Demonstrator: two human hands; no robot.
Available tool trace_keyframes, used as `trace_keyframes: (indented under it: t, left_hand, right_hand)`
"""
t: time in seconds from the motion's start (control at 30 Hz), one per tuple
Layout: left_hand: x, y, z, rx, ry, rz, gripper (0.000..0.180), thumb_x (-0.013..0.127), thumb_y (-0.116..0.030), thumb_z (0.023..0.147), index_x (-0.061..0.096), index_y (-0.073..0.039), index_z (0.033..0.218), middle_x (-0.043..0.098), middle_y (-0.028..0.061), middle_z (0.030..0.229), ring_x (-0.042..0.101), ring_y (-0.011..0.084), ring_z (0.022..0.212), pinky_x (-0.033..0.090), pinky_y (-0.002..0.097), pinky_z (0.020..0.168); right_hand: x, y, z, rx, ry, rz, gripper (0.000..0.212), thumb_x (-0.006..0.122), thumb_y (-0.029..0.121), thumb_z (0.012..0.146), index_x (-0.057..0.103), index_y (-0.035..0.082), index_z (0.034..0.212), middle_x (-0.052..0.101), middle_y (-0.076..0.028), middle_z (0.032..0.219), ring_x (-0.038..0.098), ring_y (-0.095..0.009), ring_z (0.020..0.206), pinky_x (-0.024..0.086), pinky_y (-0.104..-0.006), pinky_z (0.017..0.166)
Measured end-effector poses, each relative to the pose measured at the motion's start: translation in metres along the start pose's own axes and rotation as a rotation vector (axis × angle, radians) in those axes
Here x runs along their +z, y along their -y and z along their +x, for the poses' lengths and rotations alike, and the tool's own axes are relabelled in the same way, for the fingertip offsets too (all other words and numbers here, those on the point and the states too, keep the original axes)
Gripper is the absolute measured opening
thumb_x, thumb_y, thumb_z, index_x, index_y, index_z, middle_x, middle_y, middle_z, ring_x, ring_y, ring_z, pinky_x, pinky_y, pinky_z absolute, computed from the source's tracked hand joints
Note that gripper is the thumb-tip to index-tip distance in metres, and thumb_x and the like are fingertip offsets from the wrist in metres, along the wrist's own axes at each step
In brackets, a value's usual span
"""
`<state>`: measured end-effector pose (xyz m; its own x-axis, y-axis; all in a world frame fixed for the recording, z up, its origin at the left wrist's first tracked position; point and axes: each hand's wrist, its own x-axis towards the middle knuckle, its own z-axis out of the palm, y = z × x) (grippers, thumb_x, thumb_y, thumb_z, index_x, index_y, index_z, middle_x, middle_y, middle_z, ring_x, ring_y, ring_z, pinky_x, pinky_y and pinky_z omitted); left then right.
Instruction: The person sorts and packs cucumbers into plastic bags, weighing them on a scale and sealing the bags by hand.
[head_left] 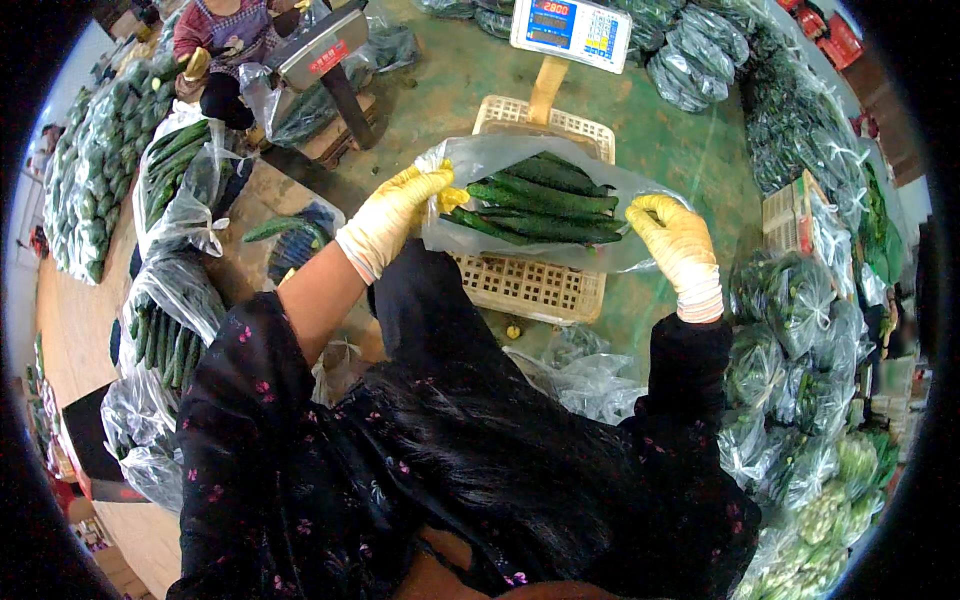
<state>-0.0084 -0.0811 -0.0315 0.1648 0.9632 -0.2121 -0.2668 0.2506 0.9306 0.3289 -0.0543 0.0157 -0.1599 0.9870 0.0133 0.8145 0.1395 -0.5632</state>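
Several long dark green cucumbers (pixel 545 202) lie side by side in a clear plastic bag (pixel 447 228), above a cream plastic crate (pixel 530 295). The crate's pierced side shows below the bag, and its far rim above it. My left hand (pixel 400 205), in a yellowish glove, pinches the bag's left end. At the other end my right hand (pixel 672 232), gloved the same way, has its fingers closed on the bag's edge. Beyond the crate a scale display (pixel 570 32) with a lit screen stands on a post.
At the upper left, a second scale (pixel 318 45) stands near another person (pixel 222 40) in an apron. Bagged cucumbers (pixel 165 335) line my left side; more bagged greens (pixel 790 310) are piled along the right. A loose cucumber (pixel 275 229) lies by a blue basket (pixel 300 250).
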Motion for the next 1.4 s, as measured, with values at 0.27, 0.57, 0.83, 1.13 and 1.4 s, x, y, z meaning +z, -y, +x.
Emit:
trace_keyframes:
  t: [0.27, 0.57, 0.83, 1.13, 1.4]
  left_hand:
    - [-0.003, 0.007, -0.014, 0.021, -0.125, -0.006, 0.042, 0.060, -0.022, 0.086, 0.050, -0.005, 0.123, 0.064, 0.0074, 0.104, 0.060, 0.0174, 0.098, 0.045, 0.0290, 0.084]
    - [-0.045, 0.013, -0.092, 0.093, -0.160, -0.074, 0.040, 0.053, -0.023, 0.091, 0.047, -0.001, 0.124, 0.060, 0.0134, 0.113, 0.058, 0.0186, 0.102, 0.045, 0.0312, 0.088]
    - [-0.132, 0.053, -0.157, -0.075, -0.415, -0.246, 0.046, 0.046, -0.034, 0.092, 0.044, -0.004, 0.127, 0.060, 0.0112, 0.109, 0.057, 0.0190, 0.095, 0.045, 0.0309, 0.086]
    - [-0.089, 0.028, -0.122, 0.087, -0.423, 0.013, 0.034, 0.052, -0.019, 0.091, 0.052, -0.002, 0.120, 0.064, 0.0106, 0.101, 0.061, 0.0179, 0.093, 0.046, 0.0274, 0.083]
    - [0.001, 0.016, -0.054, 0.115, 0.077, 0.868, 0.031, 0.064, -0.017, 0.082, 0.058, -0.002, 0.109, 0.063, 0.0072, 0.098, 0.058, 0.0121, 0.092, 0.046, 0.0246, 0.082]
  right_hand:
    - [0.018, 0.031, -0.004, -0.058, 0.062, 0.282, 0.030, 0.065, 0.024, 0.081, 0.063, 0.005, 0.104, 0.067, -0.011, 0.090, 0.063, -0.017, 0.078, 0.049, -0.0281, 0.072]
    - [0.044, 0.082, -0.010, -0.239, 0.217, 0.448, 0.028, 0.063, 0.014, 0.083, 0.062, -0.001, 0.107, 0.065, -0.010, 0.101, 0.061, -0.015, 0.087, 0.048, -0.0261, 0.078]
    - [0.061, 0.092, -0.001, -0.208, 0.439, 0.456, 0.025, 0.059, 0.020, 0.086, 0.063, 0.002, 0.102, 0.066, -0.006, 0.091, 0.061, -0.012, 0.083, 0.048, -0.0250, 0.075]
    - [0.190, -0.032, -0.035, -0.128, 0.332, -0.181, 0.034, 0.060, 0.026, 0.077, 0.062, 0.006, 0.104, 0.064, -0.014, 0.098, 0.061, -0.030, 0.091, 0.047, -0.0387, 0.081]
    - [0.290, -0.080, -0.015, -0.216, 0.078, -0.606, 0.034, 0.063, 0.026, 0.074, 0.061, 0.003, 0.100, 0.061, -0.018, 0.095, 0.058, -0.035, 0.092, 0.045, -0.0428, 0.081]
